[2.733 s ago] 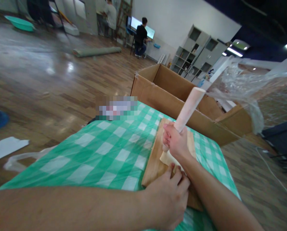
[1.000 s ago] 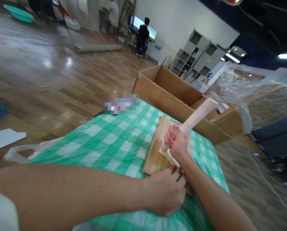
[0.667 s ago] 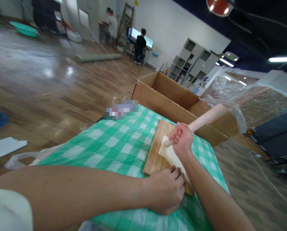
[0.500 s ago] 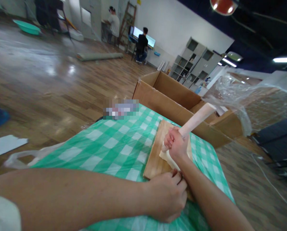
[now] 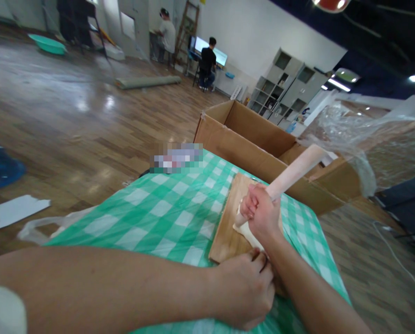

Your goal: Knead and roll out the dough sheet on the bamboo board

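My right hand [image 5: 263, 211] is closed round a pale wooden rolling pin [image 5: 294, 171], which slants up and away to the right. The pin's lower end rests on a flat piece of white dough [image 5: 248, 233]. Under the dough lies a wooden cutting board [image 5: 224, 236], set on a table with a green and white checked cloth [image 5: 152, 213]. My left hand [image 5: 247, 290] is curled at the near edge of the dough, fingertips pinched on it; the fingers partly hide what they grip. My right forearm covers the board's right side.
A large open cardboard box [image 5: 242, 134] stands just beyond the table. Plastic-wrapped goods [image 5: 378, 139] are at the right. A blurred-out item [image 5: 178, 157] lies at the table's far left corner. Two people sit at the back wall, one before a monitor [image 5: 221, 57].
The whole view has shifted slightly, so things sit a little farther right. My right hand and the rolling pin have moved slightly rightward over the dough. My left hand stays at the dough's edge.
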A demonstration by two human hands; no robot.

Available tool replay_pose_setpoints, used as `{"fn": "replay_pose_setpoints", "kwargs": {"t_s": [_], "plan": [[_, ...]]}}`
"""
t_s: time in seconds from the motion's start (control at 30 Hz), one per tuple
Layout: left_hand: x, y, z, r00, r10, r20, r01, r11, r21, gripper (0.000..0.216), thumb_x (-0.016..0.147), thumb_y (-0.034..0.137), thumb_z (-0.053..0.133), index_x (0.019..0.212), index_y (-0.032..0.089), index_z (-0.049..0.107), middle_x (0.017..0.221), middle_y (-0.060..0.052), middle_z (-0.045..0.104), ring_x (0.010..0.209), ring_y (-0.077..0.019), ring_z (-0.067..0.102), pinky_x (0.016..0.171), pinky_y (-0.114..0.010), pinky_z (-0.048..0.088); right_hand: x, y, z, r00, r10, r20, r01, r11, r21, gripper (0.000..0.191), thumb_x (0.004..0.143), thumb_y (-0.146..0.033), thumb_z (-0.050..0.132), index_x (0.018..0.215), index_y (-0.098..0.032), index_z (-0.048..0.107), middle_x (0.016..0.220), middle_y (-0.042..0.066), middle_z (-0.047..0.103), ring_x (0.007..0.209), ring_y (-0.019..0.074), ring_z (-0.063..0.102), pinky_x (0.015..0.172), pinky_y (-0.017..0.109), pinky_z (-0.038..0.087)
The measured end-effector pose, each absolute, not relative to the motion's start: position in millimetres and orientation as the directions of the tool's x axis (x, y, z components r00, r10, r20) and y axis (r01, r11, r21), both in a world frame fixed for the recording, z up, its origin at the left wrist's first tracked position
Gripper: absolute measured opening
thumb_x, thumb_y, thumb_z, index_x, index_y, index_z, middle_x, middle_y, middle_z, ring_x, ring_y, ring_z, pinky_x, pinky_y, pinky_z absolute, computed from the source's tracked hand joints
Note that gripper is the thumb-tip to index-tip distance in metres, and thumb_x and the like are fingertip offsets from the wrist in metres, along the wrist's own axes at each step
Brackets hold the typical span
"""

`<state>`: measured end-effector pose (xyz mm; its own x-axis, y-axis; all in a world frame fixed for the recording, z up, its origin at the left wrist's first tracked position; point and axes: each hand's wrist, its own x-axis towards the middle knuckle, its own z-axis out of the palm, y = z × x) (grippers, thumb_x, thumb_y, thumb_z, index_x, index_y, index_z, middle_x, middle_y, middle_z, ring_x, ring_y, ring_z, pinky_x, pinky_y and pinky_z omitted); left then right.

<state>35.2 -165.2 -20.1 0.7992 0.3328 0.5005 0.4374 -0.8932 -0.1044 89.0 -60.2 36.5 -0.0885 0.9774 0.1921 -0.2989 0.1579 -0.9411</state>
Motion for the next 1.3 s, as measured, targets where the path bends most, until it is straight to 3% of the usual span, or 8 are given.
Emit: {"fn": "replay_pose_setpoints", "kwargs": {"t_s": [0.27, 0.4, 0.6, 0.7, 1.07, 1.2, 1.3], "plan": [[37, -166, -21, 0.801, 0.336, 0.495, 0.411, -0.910, -0.047, 0.031, 0.090, 0.037, 0.061, 0.100, 0.010, 0.072, 0.094, -0.015, 0.070, 0.084, -0.0304, 0.064, 0.082, -0.048, 0.053, 78, -68, 26, -0.141, 0.970, 0.197, -0.172, 0.172, -0.970, 0.045, 0.076, -0.033, 0.075, 0.049, -0.024, 0.039, 0.037, -0.010, 0.036, 0.030, 0.0062, 0.030, 0.030, 0.021, 0.020], [35, -165, -20, 0.823, 0.320, 0.470, 0.389, -0.919, -0.055, 0.034, 0.090, 0.038, 0.062, 0.104, 0.009, 0.072, 0.097, -0.016, 0.071, 0.088, -0.0313, 0.065, 0.084, -0.048, 0.053, 73, -66, 27, -0.157, 0.969, 0.189, -0.111, 0.173, -0.979, 0.044, 0.074, -0.032, 0.076, 0.047, -0.023, 0.042, 0.037, -0.008, 0.039, 0.031, 0.0065, 0.033, 0.031, 0.021, 0.024], [34, -164, -21, 0.824, 0.313, 0.472, 0.408, -0.906, -0.112, 0.049, 0.092, 0.043, 0.057, 0.117, 0.002, 0.069, 0.117, -0.025, 0.070, 0.109, -0.0374, 0.066, 0.100, -0.052, 0.049, 94, -58, 48, -0.048, 0.980, 0.193, -0.329, 0.167, -0.929, 0.043, 0.074, -0.030, 0.074, 0.048, -0.024, 0.040, 0.035, -0.010, 0.034, 0.027, 0.0065, 0.029, 0.029, 0.021, 0.023], [34, -164, -23, 0.820, 0.299, 0.488, 0.413, -0.900, -0.142, 0.052, 0.091, 0.044, 0.056, 0.117, 0.000, 0.068, 0.124, -0.029, 0.067, 0.116, -0.0402, 0.065, 0.101, -0.053, 0.049, 104, -54, 57, -0.021, 0.980, 0.196, -0.387, 0.173, -0.906, 0.042, 0.074, -0.029, 0.073, 0.050, -0.024, 0.039, 0.035, -0.011, 0.034, 0.027, 0.0061, 0.028, 0.029, 0.021, 0.023], [35, -163, -22, 0.807, 0.315, 0.499, 0.404, -0.912, -0.076, 0.037, 0.091, 0.038, 0.057, 0.107, 0.008, 0.071, 0.104, -0.021, 0.072, 0.097, -0.0347, 0.068, 0.094, -0.053, 0.052, 79, -54, 28, -0.091, 0.971, 0.221, -0.127, 0.209, -0.970, 0.045, 0.076, -0.032, 0.075, 0.050, -0.024, 0.040, 0.037, -0.010, 0.036, 0.030, 0.0069, 0.033, 0.031, 0.022, 0.024], [35, -164, -22, 0.798, 0.324, 0.508, 0.424, -0.901, -0.093, 0.041, 0.090, 0.040, 0.057, 0.107, 0.006, 0.071, 0.110, -0.025, 0.071, 0.104, -0.0359, 0.068, 0.098, -0.052, 0.051, 86, -61, 34, -0.068, 0.977, 0.204, -0.198, 0.188, -0.962, 0.044, 0.077, -0.032, 0.074, 0.051, -0.025, 0.040, 0.037, -0.010, 0.035, 0.029, 0.0070, 0.031, 0.031, 0.022, 0.024], [35, -165, -21, 0.811, 0.295, 0.505, 0.392, -0.915, -0.095, 0.036, 0.089, 0.036, 0.058, 0.104, 0.007, 0.071, 0.100, -0.022, 0.072, 0.094, -0.0328, 0.069, 0.088, -0.048, 0.055, 92, -72, 33, -0.093, 0.969, 0.230, -0.247, 0.201, -0.948, 0.046, 0.079, -0.032, 0.074, 0.050, -0.025, 0.039, 0.037, -0.009, 0.035, 0.029, 0.0069, 0.031, 0.032, 0.023, 0.023]]}}
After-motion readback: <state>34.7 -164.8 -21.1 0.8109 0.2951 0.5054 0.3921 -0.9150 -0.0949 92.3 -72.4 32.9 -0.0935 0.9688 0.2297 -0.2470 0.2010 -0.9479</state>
